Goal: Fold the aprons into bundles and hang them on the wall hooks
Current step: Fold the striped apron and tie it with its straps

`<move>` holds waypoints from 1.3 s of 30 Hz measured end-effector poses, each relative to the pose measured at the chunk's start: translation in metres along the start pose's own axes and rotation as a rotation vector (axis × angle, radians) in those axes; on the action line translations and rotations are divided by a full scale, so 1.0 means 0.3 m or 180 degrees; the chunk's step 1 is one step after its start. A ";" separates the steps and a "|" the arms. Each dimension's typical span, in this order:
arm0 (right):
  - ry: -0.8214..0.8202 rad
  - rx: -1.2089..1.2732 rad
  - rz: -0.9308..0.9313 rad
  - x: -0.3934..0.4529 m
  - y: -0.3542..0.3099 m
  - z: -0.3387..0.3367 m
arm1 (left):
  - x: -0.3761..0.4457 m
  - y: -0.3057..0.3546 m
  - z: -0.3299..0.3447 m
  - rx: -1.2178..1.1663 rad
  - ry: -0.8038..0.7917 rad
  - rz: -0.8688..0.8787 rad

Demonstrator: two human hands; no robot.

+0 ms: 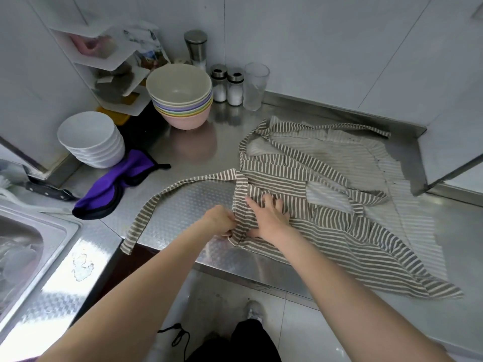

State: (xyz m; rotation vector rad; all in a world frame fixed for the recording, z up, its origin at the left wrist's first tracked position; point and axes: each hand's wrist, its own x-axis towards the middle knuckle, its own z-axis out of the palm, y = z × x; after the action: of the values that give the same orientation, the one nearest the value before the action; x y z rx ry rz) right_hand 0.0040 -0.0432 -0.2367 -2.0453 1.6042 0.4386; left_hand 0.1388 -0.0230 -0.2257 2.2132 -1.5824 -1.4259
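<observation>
Striped apron: one, lying crumpled and partly folded on the steel countertop, its near hem reaching over the front edge. One long tie strap runs leftward from it across the counter and droops over the edge. Left hand: fingers curled, pinching the apron's left edge. Right hand: fingers spread and straight, pressing flat on the fabric just beside the left hand. Behind, toward the wall: one stack of coloured bowls, one stack of white bowls, two small shakers, one taller metal-topped grinder, one clear glass. One purple cloth lies left of the strap. One sink occupies the near left.
</observation>
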 end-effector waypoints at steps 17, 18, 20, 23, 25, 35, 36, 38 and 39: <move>0.0349 0.0422 0.1254 -0.191 0.374 0.051 | 0.033 0.151 0.174 0.3284 -0.0152 0.1267; 0.0223 0.0420 0.1210 -0.197 0.394 0.050 | 0.032 0.163 0.174 0.3372 -0.0267 0.1175; 0.0064 0.0372 0.1047 -0.207 0.398 0.033 | 0.024 0.181 0.151 0.3413 -0.0556 0.1042; -0.0424 0.0469 0.0938 -0.216 0.415 -0.046 | 0.018 0.254 0.091 0.3460 -0.1071 0.1183; -0.0681 0.0266 0.0796 -0.209 0.421 -0.113 | 0.030 0.296 0.056 0.3434 -0.1238 0.1336; 0.1115 0.0011 0.0255 0.142 0.481 -0.318 | 0.304 0.432 -0.009 0.2305 0.0988 0.1769; 0.1166 0.0051 0.0195 0.178 0.496 -0.335 | 0.337 0.442 -0.023 0.2220 0.1088 0.1719; 0.1188 0.0173 0.0096 0.256 0.522 -0.374 | 0.386 0.473 -0.047 0.2088 0.1192 0.1686; 0.1146 0.0179 0.0092 0.305 0.534 -0.389 | 0.419 0.490 -0.057 0.2103 0.1211 0.1665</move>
State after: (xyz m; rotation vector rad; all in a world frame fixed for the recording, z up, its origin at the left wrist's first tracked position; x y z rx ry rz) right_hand -0.1338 -0.2118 -0.2195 -2.1500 1.8278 0.0314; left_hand 0.0516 -0.1963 -0.2180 1.9031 -2.4421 -0.3431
